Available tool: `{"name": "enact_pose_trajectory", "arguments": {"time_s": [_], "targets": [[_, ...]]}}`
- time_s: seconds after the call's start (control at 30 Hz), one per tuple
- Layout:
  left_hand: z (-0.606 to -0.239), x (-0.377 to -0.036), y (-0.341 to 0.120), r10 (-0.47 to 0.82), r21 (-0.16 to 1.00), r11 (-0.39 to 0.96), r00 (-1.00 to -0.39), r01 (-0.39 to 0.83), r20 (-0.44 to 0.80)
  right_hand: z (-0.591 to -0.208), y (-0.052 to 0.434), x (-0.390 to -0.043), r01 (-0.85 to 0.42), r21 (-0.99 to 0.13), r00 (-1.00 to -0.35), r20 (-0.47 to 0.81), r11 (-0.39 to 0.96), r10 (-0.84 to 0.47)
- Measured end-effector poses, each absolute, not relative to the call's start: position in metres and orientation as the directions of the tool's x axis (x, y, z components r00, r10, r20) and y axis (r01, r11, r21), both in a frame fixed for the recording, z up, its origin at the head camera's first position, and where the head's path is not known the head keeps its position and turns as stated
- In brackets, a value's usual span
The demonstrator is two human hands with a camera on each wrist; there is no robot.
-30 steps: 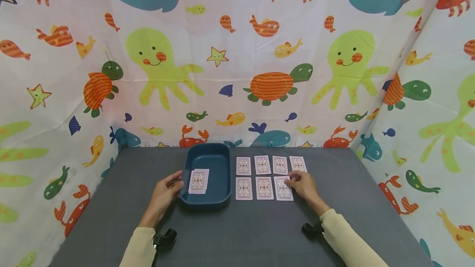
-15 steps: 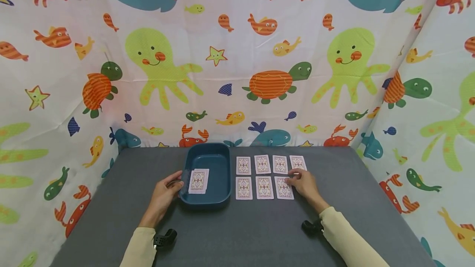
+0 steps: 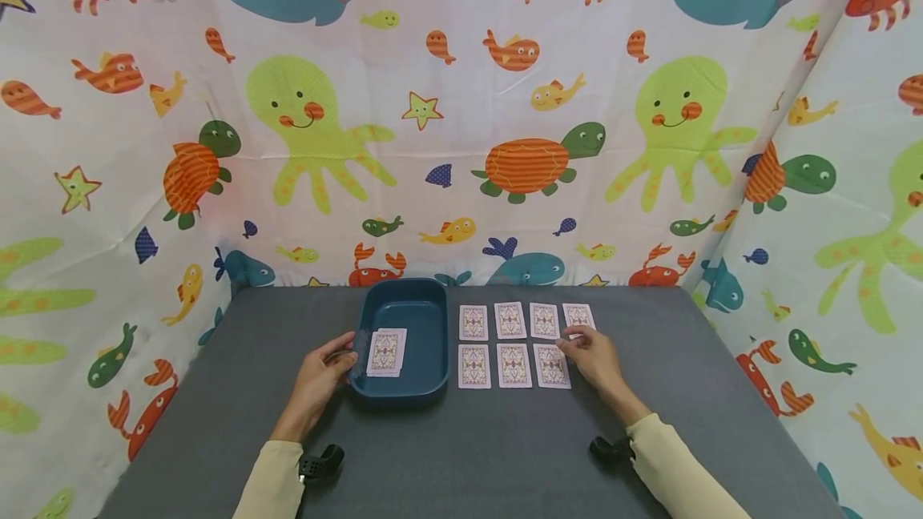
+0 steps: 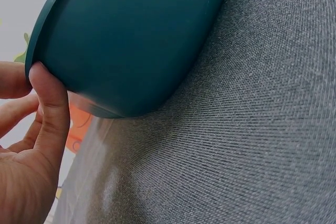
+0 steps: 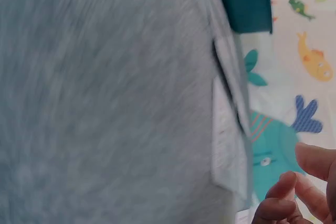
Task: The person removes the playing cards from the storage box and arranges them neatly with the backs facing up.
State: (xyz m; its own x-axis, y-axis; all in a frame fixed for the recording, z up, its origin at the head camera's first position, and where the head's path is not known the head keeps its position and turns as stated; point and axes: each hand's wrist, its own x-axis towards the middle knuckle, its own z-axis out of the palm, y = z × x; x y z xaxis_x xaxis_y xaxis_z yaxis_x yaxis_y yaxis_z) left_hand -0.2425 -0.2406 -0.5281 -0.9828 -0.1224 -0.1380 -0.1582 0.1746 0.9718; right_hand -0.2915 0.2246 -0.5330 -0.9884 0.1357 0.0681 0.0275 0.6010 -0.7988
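Here the left hand (image 3: 317, 379) is at the left rim of the blue tray (image 3: 425, 319); its grip is on that rim, with the thumb (image 4: 50, 108) against the outer wall. Inside the tray, at its left part, lies a small stack of cards (image 3: 386, 352). Just right of the tray, seven face-down cards (image 3: 513, 343) lie in two rows on the grey tabletop (image 3: 490, 455). Further right of the tray, the right hand (image 3: 593, 356) rests at the end of the rows, fingers loosely bent near the last lower card (image 3: 551, 365), holding nothing.
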Motion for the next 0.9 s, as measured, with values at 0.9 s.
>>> {"name": "enact_pose_trajectory", "arguments": {"time_s": [0.9], "targets": [[-0.533,-0.244,-0.241,-0.116,0.973,0.183,-0.986,-0.138,-0.118,-0.478,0.162,-0.255,-0.147,-0.932,-0.985,0.167,0.330,0.035]]}}
